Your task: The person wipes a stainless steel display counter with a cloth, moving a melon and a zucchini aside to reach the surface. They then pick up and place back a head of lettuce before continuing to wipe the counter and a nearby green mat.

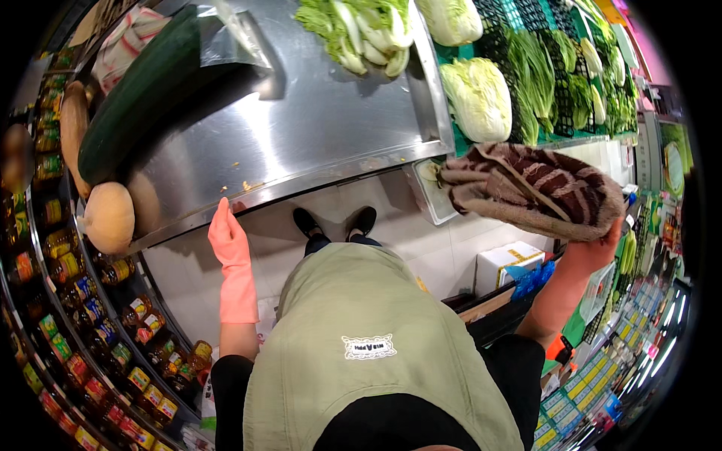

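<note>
My right hand [592,253], in a pink rubber glove, grips a folded brown patterned cloth [530,191] out to the right, past the corner of a stainless steel counter [338,124]. My left hand [228,231], gloved alike, is beside the counter's near edge with its fingers together and holds nothing. Small yellowish scraps [246,185] lie on the steel near its fingertips. A large dark green winter melon [146,90] lies on the counter's left part, a clear plastic bag [231,36] at its upper end. Leafy greens [366,34] lie at the far side.
A round tan squash [110,217] sits at the counter's left corner by a long one [74,135]. Shelves of bottles [67,265] stand left. Napa cabbages [479,98] and lettuces lie in green racks at right. A white foam box [507,262] and a plastic bin [431,197] are below.
</note>
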Demonstrator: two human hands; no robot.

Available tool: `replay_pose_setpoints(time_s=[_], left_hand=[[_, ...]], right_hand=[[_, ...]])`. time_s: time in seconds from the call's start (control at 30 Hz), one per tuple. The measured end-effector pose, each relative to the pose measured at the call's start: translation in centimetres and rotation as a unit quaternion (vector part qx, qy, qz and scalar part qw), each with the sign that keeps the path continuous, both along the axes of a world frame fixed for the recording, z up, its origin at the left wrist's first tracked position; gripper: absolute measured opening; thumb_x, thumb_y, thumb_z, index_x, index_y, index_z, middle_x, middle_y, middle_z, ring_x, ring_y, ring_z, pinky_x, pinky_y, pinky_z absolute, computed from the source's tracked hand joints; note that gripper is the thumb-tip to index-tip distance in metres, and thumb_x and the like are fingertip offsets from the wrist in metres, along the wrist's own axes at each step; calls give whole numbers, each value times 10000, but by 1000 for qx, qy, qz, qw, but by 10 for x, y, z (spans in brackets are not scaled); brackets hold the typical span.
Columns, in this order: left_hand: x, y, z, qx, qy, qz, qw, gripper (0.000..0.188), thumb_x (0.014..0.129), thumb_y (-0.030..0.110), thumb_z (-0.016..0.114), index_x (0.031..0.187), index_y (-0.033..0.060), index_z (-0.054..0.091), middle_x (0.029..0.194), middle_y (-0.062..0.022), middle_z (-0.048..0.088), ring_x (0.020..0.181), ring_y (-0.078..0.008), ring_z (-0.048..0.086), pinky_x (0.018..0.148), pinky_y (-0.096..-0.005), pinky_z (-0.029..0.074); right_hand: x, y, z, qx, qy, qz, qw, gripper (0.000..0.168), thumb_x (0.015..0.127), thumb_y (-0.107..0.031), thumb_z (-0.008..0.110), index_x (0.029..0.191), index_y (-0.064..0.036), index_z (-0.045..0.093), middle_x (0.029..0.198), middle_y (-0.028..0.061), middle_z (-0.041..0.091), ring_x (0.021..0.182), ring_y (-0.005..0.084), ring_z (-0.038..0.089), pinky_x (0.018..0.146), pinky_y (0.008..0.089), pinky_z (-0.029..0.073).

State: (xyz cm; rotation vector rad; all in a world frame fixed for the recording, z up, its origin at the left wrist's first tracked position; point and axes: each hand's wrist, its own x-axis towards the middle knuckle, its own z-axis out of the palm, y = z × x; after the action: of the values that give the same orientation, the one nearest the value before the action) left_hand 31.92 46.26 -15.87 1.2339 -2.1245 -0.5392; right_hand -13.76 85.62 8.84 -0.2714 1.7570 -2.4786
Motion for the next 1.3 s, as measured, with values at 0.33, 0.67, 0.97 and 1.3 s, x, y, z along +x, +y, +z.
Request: replay_pose_setpoints(time_s=[0.33, 0.67, 0.97, 1.3], left_hand=[[87, -38, -10, 55, 31, 137, 989, 274, 992, 38, 560, 1238, -22, 667, 1126, -186, 725, 983, -280, 701, 862, -349, 555], [94, -107, -32, 30, 57, 224, 972, 308, 976, 54, 540, 1249, -18, 663, 1116, -209, 726, 1002, -315, 708, 910, -372, 551], [60, -138, -69, -110, -171, 381, 902, 194, 930, 119, 620, 1089, 110, 731, 982, -124, 747, 879, -352, 695, 779, -480, 540], [67, -141, -78, -109, -191, 369, 903, 178, 921, 129, 645, 1078, 127, 727, 961, -110, 744, 881, -356, 684, 765, -490, 526]], right_hand=[[15, -165, -30, 7, 33, 313, 949, 501, 1067, -222, 334, 1455, 83, 416, 1446, 258, 502, 1324, 404, 517, 1140, 534, 415], [54, -293, -111, 610, -1, 265, 746, 634, 967, -348, 669, 1473, -25, 465, 1425, 179, 568, 1317, 277, 533, 1134, 396, 388], [98, -351, -249, 631, -16, 143, 763, 1140, 764, -705, 726, 1593, -132, 193, 1575, 288, 253, 1401, 570, 312, 1127, 584, 348], [169, -431, -260, 503, 351, 247, 750, 701, 723, 48, 609, 1355, -253, 577, 1342, 39, 621, 1224, 363, 558, 1000, 476, 480]])
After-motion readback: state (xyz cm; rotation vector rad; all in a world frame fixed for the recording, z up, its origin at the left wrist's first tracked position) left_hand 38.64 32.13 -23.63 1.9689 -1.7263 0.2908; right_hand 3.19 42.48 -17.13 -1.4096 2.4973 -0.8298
